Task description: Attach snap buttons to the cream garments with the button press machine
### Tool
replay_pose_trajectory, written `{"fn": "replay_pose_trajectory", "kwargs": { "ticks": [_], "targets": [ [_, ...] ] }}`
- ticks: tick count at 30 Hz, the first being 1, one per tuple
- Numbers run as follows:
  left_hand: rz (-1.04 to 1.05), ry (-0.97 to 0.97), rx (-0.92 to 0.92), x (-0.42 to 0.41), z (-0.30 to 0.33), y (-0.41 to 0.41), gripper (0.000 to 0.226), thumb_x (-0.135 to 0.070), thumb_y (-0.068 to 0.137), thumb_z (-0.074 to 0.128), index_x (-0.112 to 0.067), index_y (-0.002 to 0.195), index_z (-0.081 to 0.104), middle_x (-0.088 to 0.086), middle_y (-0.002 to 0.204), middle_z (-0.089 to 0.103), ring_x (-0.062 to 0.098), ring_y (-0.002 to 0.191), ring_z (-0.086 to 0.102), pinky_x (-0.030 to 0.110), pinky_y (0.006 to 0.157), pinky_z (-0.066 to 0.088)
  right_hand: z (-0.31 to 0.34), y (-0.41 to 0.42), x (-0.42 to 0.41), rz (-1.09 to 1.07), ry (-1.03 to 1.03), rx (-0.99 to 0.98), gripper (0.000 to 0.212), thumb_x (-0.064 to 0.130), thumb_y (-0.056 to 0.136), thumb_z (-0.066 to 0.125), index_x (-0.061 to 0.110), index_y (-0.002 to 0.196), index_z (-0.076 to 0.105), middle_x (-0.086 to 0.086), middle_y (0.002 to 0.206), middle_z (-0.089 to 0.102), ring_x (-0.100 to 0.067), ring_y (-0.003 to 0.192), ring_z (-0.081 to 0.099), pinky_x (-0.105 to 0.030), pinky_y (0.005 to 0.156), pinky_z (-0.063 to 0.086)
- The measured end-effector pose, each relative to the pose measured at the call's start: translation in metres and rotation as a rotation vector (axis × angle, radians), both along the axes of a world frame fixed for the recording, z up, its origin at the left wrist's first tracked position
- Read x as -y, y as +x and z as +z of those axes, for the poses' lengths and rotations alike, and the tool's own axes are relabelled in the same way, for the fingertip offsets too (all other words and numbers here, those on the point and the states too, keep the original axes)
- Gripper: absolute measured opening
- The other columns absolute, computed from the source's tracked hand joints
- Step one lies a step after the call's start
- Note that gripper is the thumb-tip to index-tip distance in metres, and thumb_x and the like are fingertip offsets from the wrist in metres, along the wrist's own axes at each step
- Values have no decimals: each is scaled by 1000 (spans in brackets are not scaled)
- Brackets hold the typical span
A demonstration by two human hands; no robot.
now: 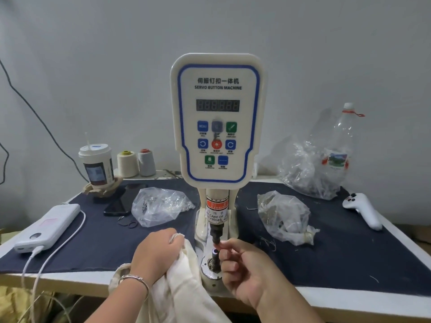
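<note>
Cream garment (179, 283): bunched in the clenched left hand (155, 252), long axis running from those knuckles down toward the near table edge, just left of the button press machine (218, 117). Right hand (242, 264): fingertips (229, 244) pinched beside the lower die (214, 258); whether gripping a snap, cannot tell.

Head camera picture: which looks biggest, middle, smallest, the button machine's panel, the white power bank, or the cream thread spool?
1. Button machine's panel, clearly the largest.
2. White power bank.
3. Cream thread spool, smallest, though it sits farther from the camera, so it may look smaller than it is.
</note>
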State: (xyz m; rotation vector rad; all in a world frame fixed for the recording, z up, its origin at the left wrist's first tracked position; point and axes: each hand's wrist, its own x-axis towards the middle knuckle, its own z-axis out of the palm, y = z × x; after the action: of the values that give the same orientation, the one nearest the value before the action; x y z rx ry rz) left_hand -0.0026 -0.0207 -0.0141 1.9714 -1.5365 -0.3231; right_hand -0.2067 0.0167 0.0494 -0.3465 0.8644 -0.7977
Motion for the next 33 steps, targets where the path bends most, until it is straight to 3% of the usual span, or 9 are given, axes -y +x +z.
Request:
{"fn": "replay_pose_trajectory", "kwargs": {
  "ticks": [5, 14, 19, 22, 24, 27, 30, 33],
  "targets": [
    [-2, -1, 7, 1, -1, 1, 38, -31, 96, 49, -15, 63, 36, 2, 61, 49, 17, 59, 41, 34, 56, 31, -2, 0, -2, -41, 20, 49, 21, 2, 86, 56, -1, 66, 58, -4, 48, 46, -8, 27, 31, -12, 31, 16],
    [1, 1, 2, 0, 0, 1, 40, -31, 96, 50, -16, 62, 35, 0, 58, 46, 16, 58, 40, 33, 54, 30, -2, -3, -4, -58, -7, 88, 14, 4, 85, 56, 2, 71, 54, -2, 45, 42, -8, 27, 28, -12, 32, 16],
    [2, -9, -4, 1, 0, 0, 40, -30, 95, 51, -16, 62, 34, -1, 57, 45, 17, 57, 39, 33, 54, 29, -4, -3, -5, -104, -34, 112, 20, 4, 69, 62, 0, 50, 60, -2, 49, 37, -9, 31, 26, -13, 36, 15],
    [2, 5, 0, 1, 0, 0, 39, -30, 95, 50, -16, 62, 35, 0, 58, 46, 17, 58, 39, 33, 53, 29, -6, -2, -9, -96, -56, 141, 16, 7, 69, 60, -3, 58, 66, -3, 51, 37, -10, 32, 27, -14, 37, 15],
    [1, 8, -4, 0, 1, 0, 39, -30, 95, 50, -16, 62, 35, 0, 58, 46, 16, 57, 38, 33, 53, 29, -8, 0, -12, -102, -55, 137, 15, 5, 73, 59, -6, 77, 68, -4, 50, 39, -11, 31, 29, -14, 36, 17],
    [-7, 5, -7, -2, 2, 0, 38, -30, 94, 49, -17, 62, 34, 0, 58, 46, 15, 57, 38, 32, 53, 28, -14, 4, -18, -135, -67, 51, 22, 4, 80, 55, -7, 94, 68, -4, 48, 41, -11, 30, 30, -14, 34, 18],
    [-18, -4, -9, -1, 1, 2, 37, -30, 95, 48, -17, 63, 34, 0, 59, 46, 16, 57, 38, 32, 53, 28, -19, 20, -28, -148, -152, -86, 19, 1, 84, 52, -5, 80, 69, -7, 46, 42, -13, 28, 29, -11, 34, 16],
    [-40, 2, 15, 0, 2, 2, 35, -32, 95, 46, -16, 64, 37, 2, 65, 52, 16, 61, 43, 31, 54, 30, -18, 42, -36, -82, -366, -289, 17, 0, 84, 60, -2, 71, 71, -12, 47, 47, -15, 30, 33, -15, 35, 21]
  ]
}}
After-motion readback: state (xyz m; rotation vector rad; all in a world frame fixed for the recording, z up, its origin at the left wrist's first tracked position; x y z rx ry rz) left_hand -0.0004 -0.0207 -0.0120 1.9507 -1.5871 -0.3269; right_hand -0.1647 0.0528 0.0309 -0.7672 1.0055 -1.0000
